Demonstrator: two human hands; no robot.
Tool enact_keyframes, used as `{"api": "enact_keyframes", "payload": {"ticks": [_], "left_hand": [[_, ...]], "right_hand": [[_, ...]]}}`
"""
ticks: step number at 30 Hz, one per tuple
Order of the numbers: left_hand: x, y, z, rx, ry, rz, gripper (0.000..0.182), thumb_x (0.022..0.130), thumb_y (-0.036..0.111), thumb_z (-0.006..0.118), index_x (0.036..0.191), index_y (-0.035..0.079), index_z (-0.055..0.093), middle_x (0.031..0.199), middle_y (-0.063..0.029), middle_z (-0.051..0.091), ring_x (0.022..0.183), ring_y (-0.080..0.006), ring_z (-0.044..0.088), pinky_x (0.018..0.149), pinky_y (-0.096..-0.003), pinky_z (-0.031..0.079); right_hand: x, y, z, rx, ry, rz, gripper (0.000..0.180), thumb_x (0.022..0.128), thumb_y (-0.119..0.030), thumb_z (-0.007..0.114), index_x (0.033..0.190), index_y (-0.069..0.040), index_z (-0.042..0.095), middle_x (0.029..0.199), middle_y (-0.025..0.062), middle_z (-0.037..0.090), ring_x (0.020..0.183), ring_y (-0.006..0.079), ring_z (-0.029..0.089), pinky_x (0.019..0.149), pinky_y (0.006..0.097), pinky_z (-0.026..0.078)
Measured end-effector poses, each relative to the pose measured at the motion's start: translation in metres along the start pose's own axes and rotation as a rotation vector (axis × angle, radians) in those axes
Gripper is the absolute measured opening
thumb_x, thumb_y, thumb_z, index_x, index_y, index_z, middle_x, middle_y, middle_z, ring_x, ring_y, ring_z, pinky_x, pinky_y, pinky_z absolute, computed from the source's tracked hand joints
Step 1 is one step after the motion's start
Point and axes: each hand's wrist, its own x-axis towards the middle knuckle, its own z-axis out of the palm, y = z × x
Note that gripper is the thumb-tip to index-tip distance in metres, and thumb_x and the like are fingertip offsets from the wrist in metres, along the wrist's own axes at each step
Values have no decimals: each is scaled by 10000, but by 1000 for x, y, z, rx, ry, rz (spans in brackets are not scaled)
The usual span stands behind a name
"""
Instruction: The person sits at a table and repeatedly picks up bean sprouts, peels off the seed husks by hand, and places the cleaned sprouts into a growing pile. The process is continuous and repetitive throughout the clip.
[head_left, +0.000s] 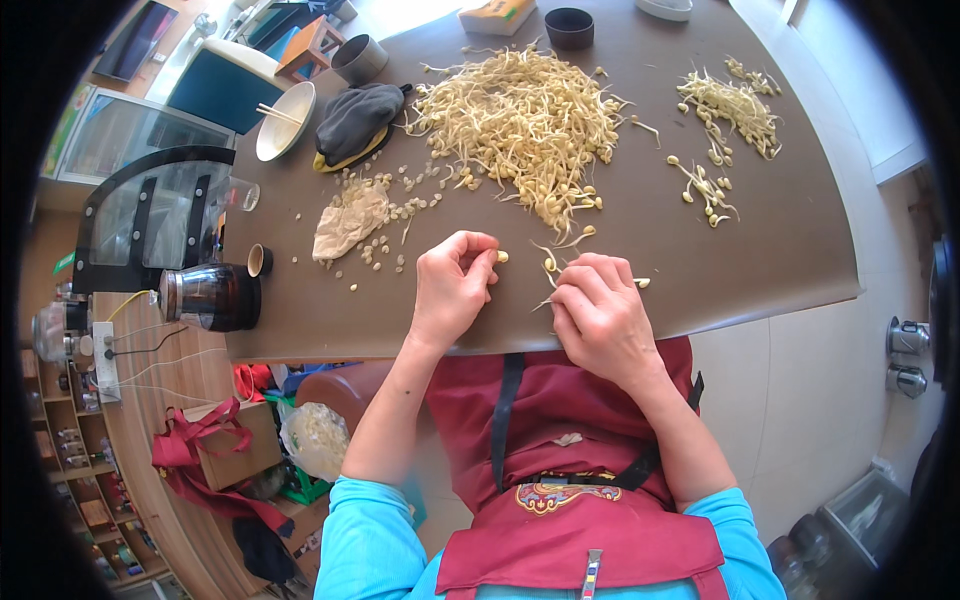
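Near the table's front edge, my left hand (454, 285) pinches a soybean sprout (502, 256) between thumb and fingertips; its yellow head sticks out. To its right, my right hand (606, 311) is curled palm down over several sprouts (550, 264), whose heads and pale tails poke out around the fingers. How firmly it grips each one is hidden. Beyond both hands spreads a large heap of soybean sprouts (525, 112). A smaller pile of sprouts (731, 109) lies at the far right, with a few loose sprouts (703, 191) nearer me. Translucent seed hulls (412, 206) are scattered on the left.
The brown table (750, 262) also bears a crumpled tissue (351, 225), a grey cloth cap (360, 120), a bowl with chopsticks (286, 124), a small cup (259, 260) and a dark round container (569, 28). A glass kettle (210, 300) stands beside its left edge.
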Motion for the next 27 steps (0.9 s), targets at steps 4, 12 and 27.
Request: {"api": "enact_keyframes", "payload": {"ticks": [4,12,27], "left_hand": [[3,-5,0,-52,11,95,146,1006,-3,667,1116,-51,749,885,-54,746,697,-87,683,592,-236,568],[10,3,-32,-190,-2,124,173,1052,84,676,1109,-31,792,866,-31,744,662,-65,650,553,-216,534],[5,18,11,422,-13,638,98,924,55,741,1011,51,787,930,-121,708,869,-306,693,777,-406,569]], "right_hand": [[1,-1,0,-3,6,1,97,781,-40,735,858,-23,679,972,80,667,1042,283,650,944,425,491],[1,0,1,0,8,1,106,770,-40,734,858,-26,677,968,80,665,1044,284,649,943,428,489],[-1,0,1,-8,13,1,118,758,-28,727,859,2,674,970,97,660,1032,298,652,934,435,497]]}}
